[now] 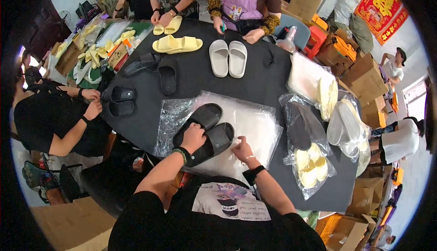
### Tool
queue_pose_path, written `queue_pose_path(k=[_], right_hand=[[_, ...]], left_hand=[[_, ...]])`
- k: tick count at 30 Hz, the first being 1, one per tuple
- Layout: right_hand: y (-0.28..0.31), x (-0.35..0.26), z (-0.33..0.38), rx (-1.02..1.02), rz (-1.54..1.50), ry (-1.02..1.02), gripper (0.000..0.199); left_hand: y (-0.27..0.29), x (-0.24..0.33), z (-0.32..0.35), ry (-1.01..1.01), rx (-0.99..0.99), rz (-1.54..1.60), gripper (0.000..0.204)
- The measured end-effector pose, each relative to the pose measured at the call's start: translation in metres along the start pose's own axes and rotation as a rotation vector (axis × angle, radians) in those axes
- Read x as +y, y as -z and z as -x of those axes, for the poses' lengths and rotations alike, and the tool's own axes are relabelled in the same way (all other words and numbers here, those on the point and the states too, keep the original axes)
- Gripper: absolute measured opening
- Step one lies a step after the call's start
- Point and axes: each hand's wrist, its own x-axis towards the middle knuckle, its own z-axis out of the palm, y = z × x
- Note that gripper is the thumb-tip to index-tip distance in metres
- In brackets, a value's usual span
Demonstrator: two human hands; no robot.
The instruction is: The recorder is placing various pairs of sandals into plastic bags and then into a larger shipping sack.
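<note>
A pair of black slide slippers (220,138) lies at a slant on a stack of clear plastic bags (255,119), directly in front of me. My left hand (193,138) is closed on the pair where the two slippers meet, its fingers partly hidden by the hand itself. Just beside the toe end of the nearer slipper is my right hand (244,151), above the bags. Its thumb and forefinger are pinched together; whatever they hold, if anything, is too small to make out.
Bagged slippers, grey (302,123), white (344,126) and yellow (311,165), lie on the right of the black table (327,183). White slides (227,59), yellow slides (177,45) and black slides (167,76) stand farther off. Co-workers' hands work at the left and far edges.
</note>
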Motion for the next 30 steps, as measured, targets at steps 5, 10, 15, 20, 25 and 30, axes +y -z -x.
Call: queue_pose_path(k=[5, 10, 15, 20, 25, 30], right_hand=[[0.040, -0.028, 0.046, 0.155, -0.058, 0.096, 0.058], [0.065, 0.005, 0.097, 0.170, 0.038, -0.050, 0.060], [0.046, 0.046, 0.116, 0.176, -0.063, -0.161, 0.058], [0.035, 0.075, 0.112, 0.246, 0.039, -0.184, 0.059], [0.023, 0.080, 0.104, 0.251, 0.123, -0.205, 0.056], [0.029, 0.060, 0.103, 0.199, 0.112, -0.280, 0.054]], left_hand=[[0.044, 0.056, -0.001, -0.136, 0.185, 0.097, 0.013], [0.025, 0.102, -0.016, -0.276, 0.075, 0.203, 0.015], [-0.035, 0.117, -0.019, -0.308, -0.042, 0.251, 0.015], [-0.055, 0.117, -0.017, -0.363, -0.081, 0.190, 0.014], [-0.048, 0.093, -0.025, -0.313, -0.057, 0.119, 0.013], [-0.017, 0.018, -0.034, -0.050, 0.045, -0.049, 0.013]])
